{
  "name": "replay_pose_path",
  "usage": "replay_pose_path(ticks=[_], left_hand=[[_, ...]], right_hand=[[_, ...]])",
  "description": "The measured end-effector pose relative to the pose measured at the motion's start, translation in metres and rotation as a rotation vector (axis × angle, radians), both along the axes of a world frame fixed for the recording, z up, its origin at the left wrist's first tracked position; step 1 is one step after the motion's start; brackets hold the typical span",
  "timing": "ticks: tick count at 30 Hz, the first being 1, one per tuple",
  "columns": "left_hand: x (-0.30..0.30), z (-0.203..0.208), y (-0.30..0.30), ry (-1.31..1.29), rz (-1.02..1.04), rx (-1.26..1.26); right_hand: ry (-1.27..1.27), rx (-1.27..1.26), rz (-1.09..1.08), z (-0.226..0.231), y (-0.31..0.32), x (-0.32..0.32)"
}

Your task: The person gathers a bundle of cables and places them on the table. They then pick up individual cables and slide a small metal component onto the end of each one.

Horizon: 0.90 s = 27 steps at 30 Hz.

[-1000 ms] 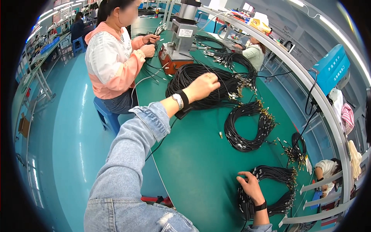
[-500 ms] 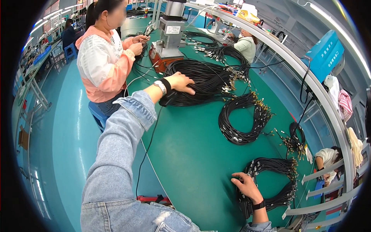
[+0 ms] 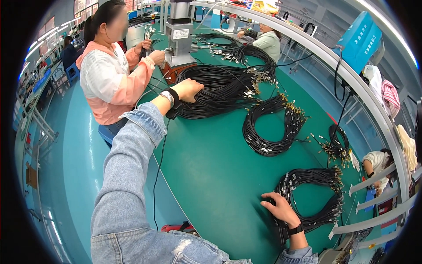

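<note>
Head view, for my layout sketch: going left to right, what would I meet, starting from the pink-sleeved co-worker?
Pink-sleeved co-worker, left hand, middle cable coil, small cable bundle, striped cloth.

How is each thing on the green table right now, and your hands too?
Big pile: bunched, lying down
Middle coil: curled round
Near coil: bent in a loop
Small coil: looped, lying down
Machine: upright
Left hand: curled, at the big pile
Right hand: open, by the near coil

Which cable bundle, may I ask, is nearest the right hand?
The lowest black bundle on the green table, beside the right hand; the other bundles lie farther away.
</note>
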State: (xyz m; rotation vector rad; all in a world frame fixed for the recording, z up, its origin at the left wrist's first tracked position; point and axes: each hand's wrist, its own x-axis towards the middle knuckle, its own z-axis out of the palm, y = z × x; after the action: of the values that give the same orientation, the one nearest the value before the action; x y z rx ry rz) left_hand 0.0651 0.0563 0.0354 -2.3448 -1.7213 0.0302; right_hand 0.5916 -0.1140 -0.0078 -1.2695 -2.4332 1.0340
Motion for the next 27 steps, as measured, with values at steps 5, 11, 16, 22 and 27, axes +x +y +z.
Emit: replay_pose_path(ticks=[5,11,16,22,27], left_hand=[[0.008,0.018,0.002,-0.152,0.037,-0.092],[0.007,0.043,0.018,-0.161,0.043,-0.196],[0.026,0.066,0.014,-0.315,0.105,-0.281],[0.079,0.087,0.008,-0.527,0.03,-0.298],[0.121,0.073,-0.004,-0.516,-0.001,-0.271]], right_hand=[[-0.012,-0.11,-0.011,0.012,-0.001,-0.003],[0.018,-0.096,0.009,0.007,0.001,-0.002],[0.058,-0.144,-0.05,0.011,0.004,-0.004],[0.417,-0.34,-0.048,0.016,0.025,-0.059],[0.766,-0.864,-0.141,-0.013,0.069,-0.142]])
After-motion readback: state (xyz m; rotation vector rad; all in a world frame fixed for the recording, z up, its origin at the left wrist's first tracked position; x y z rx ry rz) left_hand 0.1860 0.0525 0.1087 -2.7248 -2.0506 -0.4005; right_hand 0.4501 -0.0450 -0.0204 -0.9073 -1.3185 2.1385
